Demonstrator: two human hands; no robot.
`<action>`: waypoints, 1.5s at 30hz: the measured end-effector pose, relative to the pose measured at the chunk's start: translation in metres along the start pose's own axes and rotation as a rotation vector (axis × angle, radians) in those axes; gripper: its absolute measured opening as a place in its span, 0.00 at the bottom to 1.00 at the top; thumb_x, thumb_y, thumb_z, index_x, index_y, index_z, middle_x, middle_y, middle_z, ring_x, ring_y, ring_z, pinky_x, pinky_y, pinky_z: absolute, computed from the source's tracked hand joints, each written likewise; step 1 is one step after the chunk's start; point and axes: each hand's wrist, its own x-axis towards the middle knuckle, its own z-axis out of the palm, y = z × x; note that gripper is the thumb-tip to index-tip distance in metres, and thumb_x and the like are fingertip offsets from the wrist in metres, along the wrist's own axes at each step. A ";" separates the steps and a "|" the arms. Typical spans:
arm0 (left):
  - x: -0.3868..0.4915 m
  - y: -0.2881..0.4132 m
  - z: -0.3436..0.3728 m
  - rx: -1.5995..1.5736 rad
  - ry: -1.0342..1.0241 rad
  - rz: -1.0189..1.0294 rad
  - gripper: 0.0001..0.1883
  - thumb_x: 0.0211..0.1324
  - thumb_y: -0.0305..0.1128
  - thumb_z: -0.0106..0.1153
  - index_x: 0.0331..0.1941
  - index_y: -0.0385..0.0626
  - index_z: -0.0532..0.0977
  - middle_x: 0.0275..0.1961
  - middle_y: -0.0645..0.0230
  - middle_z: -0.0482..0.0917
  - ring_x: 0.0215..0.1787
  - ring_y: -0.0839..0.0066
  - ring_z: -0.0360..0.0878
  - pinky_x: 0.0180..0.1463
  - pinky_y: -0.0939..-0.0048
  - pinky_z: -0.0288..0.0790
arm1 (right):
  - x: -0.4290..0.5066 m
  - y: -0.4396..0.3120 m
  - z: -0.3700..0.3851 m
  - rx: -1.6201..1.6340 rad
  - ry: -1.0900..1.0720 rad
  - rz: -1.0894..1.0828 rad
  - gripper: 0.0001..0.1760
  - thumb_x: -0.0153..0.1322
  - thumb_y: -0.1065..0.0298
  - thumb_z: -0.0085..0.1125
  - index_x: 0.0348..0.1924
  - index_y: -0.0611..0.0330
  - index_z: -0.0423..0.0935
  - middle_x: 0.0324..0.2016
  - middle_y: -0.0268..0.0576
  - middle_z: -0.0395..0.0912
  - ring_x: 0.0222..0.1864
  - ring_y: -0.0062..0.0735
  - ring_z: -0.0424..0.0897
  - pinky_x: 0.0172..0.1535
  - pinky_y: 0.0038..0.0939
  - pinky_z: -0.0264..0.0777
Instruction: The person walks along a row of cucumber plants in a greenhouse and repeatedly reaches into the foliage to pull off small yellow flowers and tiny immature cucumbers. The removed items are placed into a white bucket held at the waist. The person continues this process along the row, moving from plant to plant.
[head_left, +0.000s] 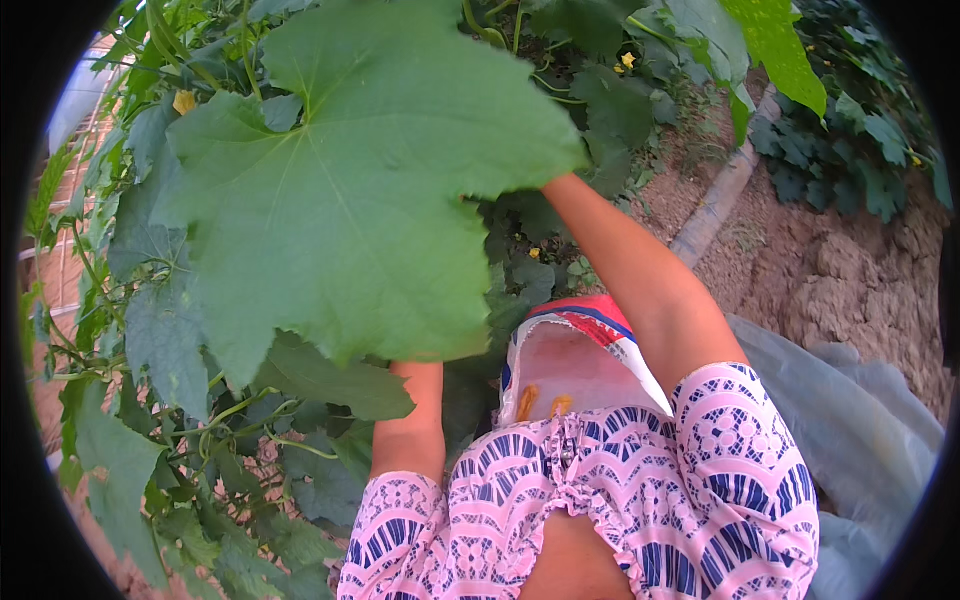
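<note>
Both my hands are out of view behind a broad green leaf (360, 195) of a climbing gourd-like vine, so what they hold or touch is hidden. My left forearm (409, 420) runs up under the lower edge of that leaf. My right forearm (622, 262) reaches forward and passes behind the leaf's right side. Against my front, between the arms, an open plastic sack (577, 352) in white, red and blue has its mouth facing up. Two yellow-orange pieces (529, 401) show in it, perhaps wilted blossoms; the rest of its inside is covered by my shirt.
Dense vines (247, 427) with curling tendrils fill the left side. Yellow flowers (628, 60) dot the foliage. A pale pipe or hose (720, 195) lies along bare soil (847, 277) at right. Grey plastic sheeting (832, 405) is by my right side, with more leafy plants (862, 142) beyond.
</note>
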 end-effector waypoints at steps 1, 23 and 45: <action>-0.001 0.001 0.001 0.002 0.009 -0.016 0.17 0.65 0.41 0.50 0.51 0.41 0.72 0.47 0.67 0.78 0.50 0.74 0.75 0.52 0.72 0.66 | 0.007 -0.001 0.003 0.082 0.007 0.009 0.24 0.68 0.60 0.51 0.55 0.60 0.72 0.44 0.49 0.79 0.46 0.42 0.78 0.49 0.35 0.69; -0.070 0.075 -0.061 0.364 0.545 0.255 0.11 0.63 0.31 0.49 0.45 0.38 0.72 0.39 0.65 0.78 0.40 0.75 0.75 0.45 0.72 0.68 | -0.088 -0.165 -0.003 0.487 -0.454 -0.271 0.13 0.68 0.65 0.58 0.43 0.61 0.77 0.37 0.38 0.79 0.38 0.26 0.76 0.44 0.30 0.71; -0.004 0.205 0.012 0.197 0.365 0.878 0.21 0.56 0.24 0.52 0.55 0.40 0.69 0.59 0.58 0.69 0.51 0.63 0.75 0.53 0.66 0.69 | -0.070 -0.239 -0.031 0.272 0.213 -0.579 0.26 0.69 0.75 0.56 0.60 0.67 0.64 0.55 0.48 0.70 0.60 0.33 0.67 0.61 0.33 0.61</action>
